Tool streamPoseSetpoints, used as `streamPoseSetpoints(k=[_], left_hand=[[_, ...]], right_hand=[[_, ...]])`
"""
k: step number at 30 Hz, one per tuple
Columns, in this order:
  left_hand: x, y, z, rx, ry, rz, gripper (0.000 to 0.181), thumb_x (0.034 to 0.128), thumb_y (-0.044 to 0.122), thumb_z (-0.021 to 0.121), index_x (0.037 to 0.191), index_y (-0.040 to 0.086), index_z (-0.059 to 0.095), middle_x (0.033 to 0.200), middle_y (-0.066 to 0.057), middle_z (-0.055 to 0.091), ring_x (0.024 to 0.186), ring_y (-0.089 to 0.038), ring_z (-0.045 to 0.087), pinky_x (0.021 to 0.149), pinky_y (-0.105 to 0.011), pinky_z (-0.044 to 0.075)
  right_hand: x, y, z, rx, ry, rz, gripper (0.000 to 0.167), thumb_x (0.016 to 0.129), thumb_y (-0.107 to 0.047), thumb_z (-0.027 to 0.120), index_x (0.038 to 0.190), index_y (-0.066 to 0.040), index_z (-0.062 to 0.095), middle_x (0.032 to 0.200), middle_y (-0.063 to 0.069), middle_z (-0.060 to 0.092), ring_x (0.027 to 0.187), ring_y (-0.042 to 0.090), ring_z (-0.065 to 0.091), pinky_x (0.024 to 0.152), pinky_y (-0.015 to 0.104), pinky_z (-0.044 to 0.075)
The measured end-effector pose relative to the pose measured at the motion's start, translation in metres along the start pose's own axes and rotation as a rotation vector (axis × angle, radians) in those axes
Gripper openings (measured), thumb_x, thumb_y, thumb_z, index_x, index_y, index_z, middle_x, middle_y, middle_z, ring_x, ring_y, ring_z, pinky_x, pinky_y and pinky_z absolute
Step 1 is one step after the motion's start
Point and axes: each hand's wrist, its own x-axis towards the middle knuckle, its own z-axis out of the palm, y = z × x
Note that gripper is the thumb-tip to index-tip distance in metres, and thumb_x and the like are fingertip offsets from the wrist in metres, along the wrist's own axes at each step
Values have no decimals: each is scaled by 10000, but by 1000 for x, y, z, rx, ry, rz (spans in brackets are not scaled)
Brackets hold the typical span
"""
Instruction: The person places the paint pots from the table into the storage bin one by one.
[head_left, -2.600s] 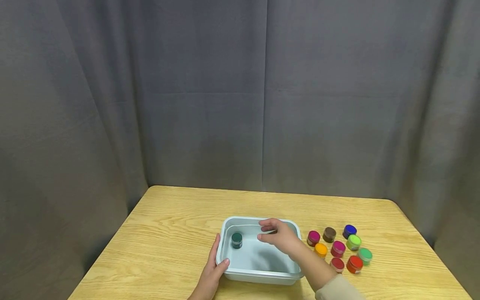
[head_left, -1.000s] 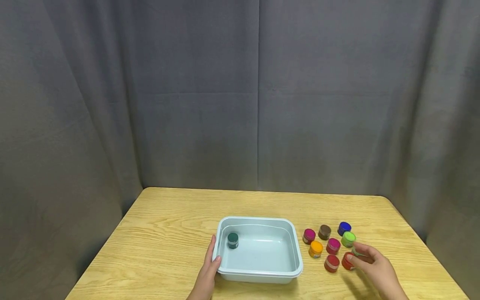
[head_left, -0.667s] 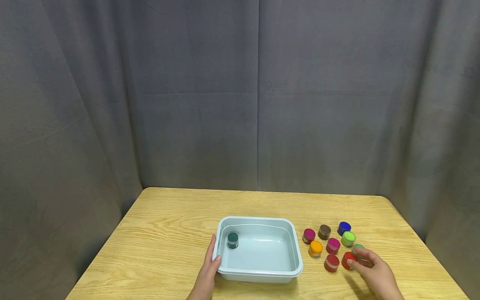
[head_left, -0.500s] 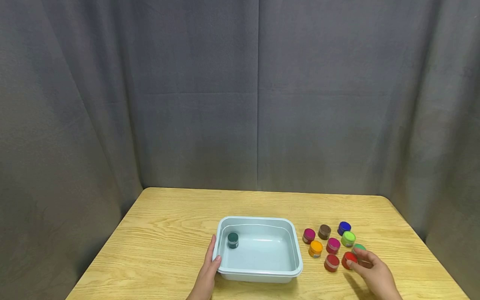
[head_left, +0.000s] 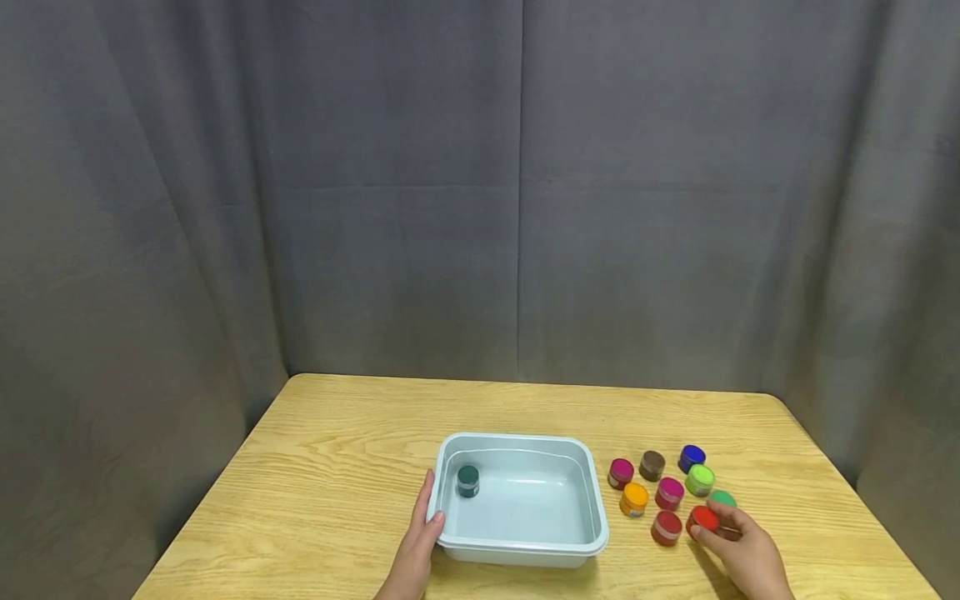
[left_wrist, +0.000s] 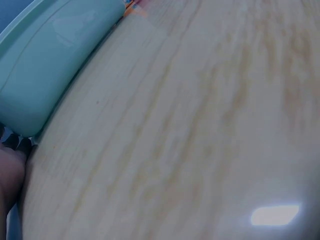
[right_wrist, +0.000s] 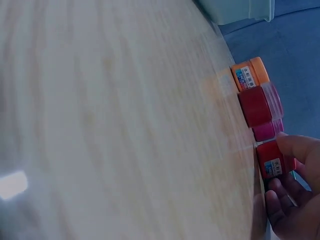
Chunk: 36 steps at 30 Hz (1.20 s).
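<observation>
My left hand point(head_left: 415, 546) grips the left end of a pale blue-green tub point(head_left: 521, 547), thumb over the rim and fingers along the outer wall. Inside the tub a dark green jar point(head_left: 468, 481) stands near the left wall. At the right, my right hand point(head_left: 750, 557) has thumb and fingers around a bright red jar point(head_left: 702, 521), which stands on the table; the right wrist view shows the thumb on this red jar point(right_wrist: 270, 159). Just behind the fingers is a green jar point(head_left: 723, 498), partly hidden. A dark red jar point(head_left: 666, 528) stands to the left of the bright red one.
Behind and left of the red jars stand an orange jar point(head_left: 633, 499), a magenta jar point(head_left: 669, 493), another magenta jar point(head_left: 621, 473), a brown jar point(head_left: 652, 465), a blue jar point(head_left: 692, 457) and a lime jar point(head_left: 701, 480). A grey curtain point(head_left: 405, 250) hangs behind the wooden table point(head_left: 300, 483).
My right hand has moved from above the tub to the jars at the right, and its fingers have closed in on the bright red jar. My left hand has stayed on the tub.
</observation>
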Motion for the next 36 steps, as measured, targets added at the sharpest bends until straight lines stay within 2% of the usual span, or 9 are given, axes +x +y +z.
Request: streamPoseSetpoints(k=[4, 11, 16, 20, 22, 26, 28, 30, 36], left_hand=[[1, 2, 0, 17, -11, 4, 617, 1054, 303, 351, 1591, 158, 83, 1657, -167, 12, 1500, -453, -53, 1140, -707, -54], [7, 6, 0, 86, -17, 76, 605, 1065, 284, 324, 1589, 130, 66, 1660, -148, 29, 1511, -426, -21, 1169, -677, -1], [5, 7, 1, 96, -6, 73, 596, 1062, 262, 319, 1587, 116, 77, 1659, -146, 44, 1512, -421, -5, 1176, -666, 15], [4, 6, 1, 78, -15, 65, 596, 1062, 249, 313, 1587, 112, 66, 1660, -149, 29, 1511, -424, -23, 1176, -664, -2], [3, 5, 1, 72, -17, 66, 596, 1063, 248, 311, 1587, 111, 62, 1660, -150, 25, 1511, -424, -28, 1177, -663, -8], [3, 3, 0, 72, -10, 71, 593, 1063, 248, 312, 1587, 113, 70, 1660, -150, 31, 1513, -421, -24, 1179, -660, -7], [2, 2, 0, 70, -10, 70, 592, 1062, 250, 312, 1588, 122, 72, 1660, -151, 29, 1513, -422, -26, 1178, -662, -10], [1, 2, 0, 71, -10, 68, 592, 1062, 253, 315, 1589, 131, 76, 1659, -152, 31, 1512, -423, -24, 1178, -661, -8], [-1, 0, -1, 68, -17, 50, 596, 1062, 263, 321, 1591, 156, 70, 1659, -151, 22, 1509, -429, -29, 1171, -669, -3]], right_hand=[[1, 0, 0, -2, 21, -8, 912, 818, -522, 742, 1428, 67, 407, 1361, 321, 498, 1125, 425, 566, 812, 370, 530], [-3, -14, -8, 0, 52, -46, 851, 865, -486, 703, 1451, 45, 389, 1372, 306, 508, 1179, 419, 554, 793, 274, 505], [-11, -31, -12, 35, 52, -41, 811, 894, -476, 674, 1452, 35, 383, 1364, 297, 509, 1214, 409, 527, 708, 178, 489], [-17, -47, -13, 60, 36, -56, 810, 898, -486, 667, 1473, 3, 374, 1408, 272, 484, 1242, 361, 502, 721, 118, 459], [-20, -55, -12, 69, 22, -69, 802, 900, -479, 668, 1483, -14, 373, 1403, 250, 492, 1201, 291, 520, 743, 107, 449], [-22, -70, -8, 96, 8, -95, 759, 893, -418, 702, 1477, -37, 404, 1287, 131, 578, 1017, 30, 527, 775, 122, 474], [-23, -75, -5, 111, 0, -106, 745, 890, -389, 714, 1471, -33, 413, 1255, 84, 592, 949, -38, 506, 792, 145, 485], [-24, -80, -2, 126, -11, -117, 739, 891, -373, 716, 1470, -30, 411, 1264, 89, 590, 965, -23, 517, 815, 173, 486], [-26, -95, 9, 161, -44, -161, 703, 905, -331, 708, 1465, -28, 411, 1347, 182, 529, 1119, 150, 547, 842, 227, 543]])
